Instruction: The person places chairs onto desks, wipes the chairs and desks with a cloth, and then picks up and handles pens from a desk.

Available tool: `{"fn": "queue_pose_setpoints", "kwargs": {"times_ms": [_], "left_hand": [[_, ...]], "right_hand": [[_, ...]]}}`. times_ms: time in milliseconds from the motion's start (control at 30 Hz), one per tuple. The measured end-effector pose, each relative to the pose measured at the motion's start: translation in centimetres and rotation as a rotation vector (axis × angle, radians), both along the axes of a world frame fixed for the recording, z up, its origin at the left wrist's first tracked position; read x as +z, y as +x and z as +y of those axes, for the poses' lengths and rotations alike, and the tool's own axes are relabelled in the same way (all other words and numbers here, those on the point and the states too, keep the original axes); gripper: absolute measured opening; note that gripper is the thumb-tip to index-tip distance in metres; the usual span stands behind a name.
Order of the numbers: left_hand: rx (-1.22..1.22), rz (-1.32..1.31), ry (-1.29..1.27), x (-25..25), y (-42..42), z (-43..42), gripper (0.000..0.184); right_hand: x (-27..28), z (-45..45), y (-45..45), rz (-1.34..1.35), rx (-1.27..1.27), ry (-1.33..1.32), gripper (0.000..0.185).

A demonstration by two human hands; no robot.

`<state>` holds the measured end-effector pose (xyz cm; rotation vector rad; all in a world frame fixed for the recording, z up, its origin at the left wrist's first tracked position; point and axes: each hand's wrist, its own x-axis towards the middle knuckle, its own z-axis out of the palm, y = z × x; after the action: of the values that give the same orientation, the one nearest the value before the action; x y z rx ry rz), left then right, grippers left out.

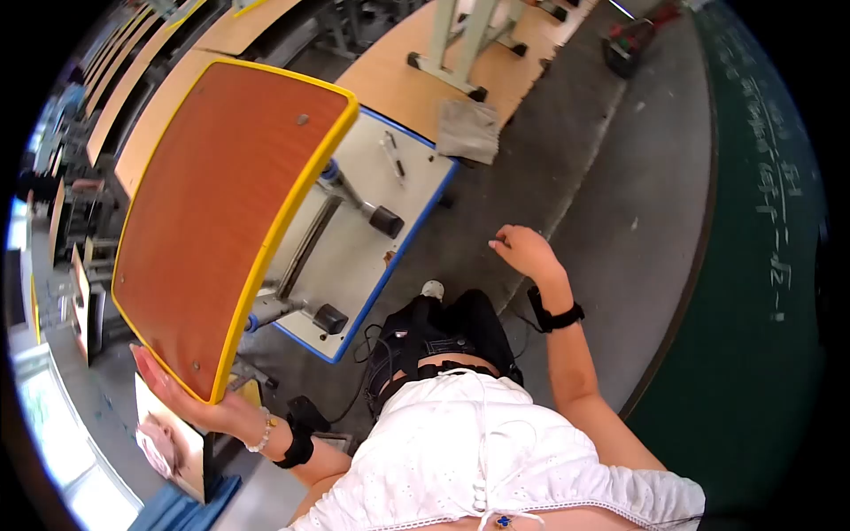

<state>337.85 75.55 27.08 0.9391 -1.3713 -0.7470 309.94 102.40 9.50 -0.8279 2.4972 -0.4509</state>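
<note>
A stool with a red-brown rectangular top and yellow edging [212,203] stands on a white desk with a blue rim [376,292]. Its metal legs end in black feet that rest on the desktop. At the stool's near left corner, my left hand [199,403] holds the edge, with the fingers along its outer side. My right hand [529,255] hangs in the air above the floor, away from the desk. Its fingers are loosely bent and apart, and I see nothing in them. A pen [392,155] lies on the white desktop.
A grey cloth [469,131] hangs at the edge of a wooden desk [381,71], which carries another stool's frame [465,44]. Rows of desks stretch to the upper left. A green chalkboard [753,310] with chalk writing runs along the right. A dark cable [359,394] hangs beside me.
</note>
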Motion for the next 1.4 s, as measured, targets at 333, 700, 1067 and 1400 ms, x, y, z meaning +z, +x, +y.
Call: {"fn": "queue_pose_setpoints", "kwargs": {"times_ms": [333,700,1067,1400], "left_hand": [[0.316,-0.119,0.142,-0.5,-1.8,0.5,0.037],[0.577,-0.295,0.098,-2.6,0.2,0.1,0.034],[0.713,-0.311,0.115,-1.2,-2.9,2.9,0.030],[0.111,-0.180,0.081,-0.1,-12.0,12.4,0.016]], "right_hand": [[-6.8,-9.1,-11.6,0.047,0.284,-0.183,0.036],[-15.2,-21.0,-16.0,0.001,0.599,-0.234,0.059],[-16.1,-24.8,-13.2,-0.065,0.549,0.027,0.038],[-16.1,-24.8,-13.8,-0.411,0.467,-0.334,0.024]]}}
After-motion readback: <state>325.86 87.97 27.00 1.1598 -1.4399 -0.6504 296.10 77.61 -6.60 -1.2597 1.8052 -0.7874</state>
